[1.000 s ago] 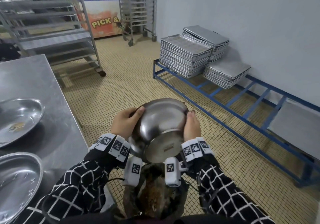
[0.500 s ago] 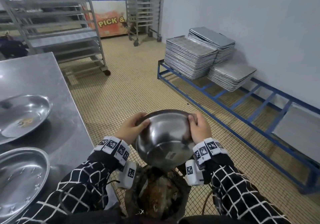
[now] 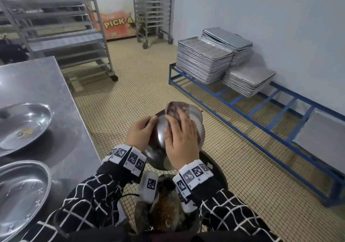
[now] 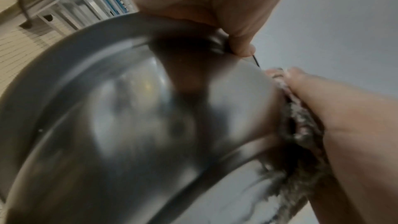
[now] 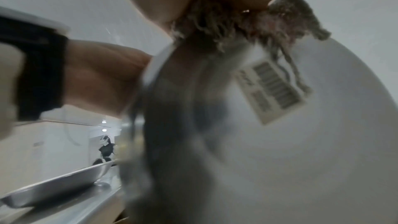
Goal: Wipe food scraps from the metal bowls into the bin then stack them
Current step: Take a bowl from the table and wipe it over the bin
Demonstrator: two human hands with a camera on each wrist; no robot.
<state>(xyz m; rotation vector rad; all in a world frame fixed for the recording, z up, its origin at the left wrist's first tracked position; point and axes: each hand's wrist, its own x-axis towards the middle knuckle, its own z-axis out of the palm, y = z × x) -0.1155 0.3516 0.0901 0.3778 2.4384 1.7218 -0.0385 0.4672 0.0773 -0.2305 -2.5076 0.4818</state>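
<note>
A metal bowl [image 3: 159,135] hangs tilted, bottom towards me, over the bin [image 3: 214,167], which holds brown food scraps. My left hand [image 3: 140,131] grips its left rim, thumb on the outside [image 4: 241,47]. My right hand [image 3: 181,139] lies flat on the bowl's outer side, fingers straight, pressing a grey-pink cloth [image 3: 175,108] against the metal. In the left wrist view the cloth [image 4: 301,120] sits between the right hand [image 4: 344,125] and the bowl [image 4: 129,108]. The right wrist view shows the bowl's base [image 5: 280,142] with a barcode sticker and the cloth [image 5: 237,28]. The bowl's inside is hidden.
On the steel table [image 3: 46,84] at my left lie two shallow metal dishes, the far one [image 3: 11,137] with scraps, the near one [image 3: 18,195] clean. A blue floor frame [image 3: 261,114] with stacked trays [image 3: 203,62] runs along the right wall. Wheeled racks [image 3: 74,36] stand behind.
My right hand left the bowl's right rim and now lies flat across its outside with the cloth under it. The bowl has tipped more onto its side over the bin.
</note>
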